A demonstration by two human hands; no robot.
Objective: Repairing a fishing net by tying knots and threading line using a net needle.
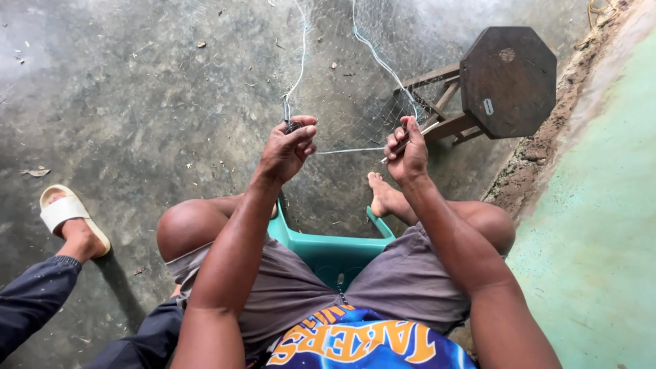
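A fine, nearly clear fishing net (355, 102) hangs in front of me, edged by pale blue-white cords (372, 49). My left hand (287, 149) is closed on a dark bunch of the net's edge where one cord comes down. My right hand (406, 154) pinches a thin netting needle at the net, next to the other cord. A taut strand (348, 150) runs between the two hands. I sit on a teal plastic chair (328, 249), with my bare foot (380, 195) on the concrete below the hands.
A dark wooden octagonal stool (507, 80) lies tipped on its side at the right. Another person's foot in a cream sandal (68, 219) and dark trouser leg (31, 301) are at the left. A green painted wall (601, 225) rises on the right.
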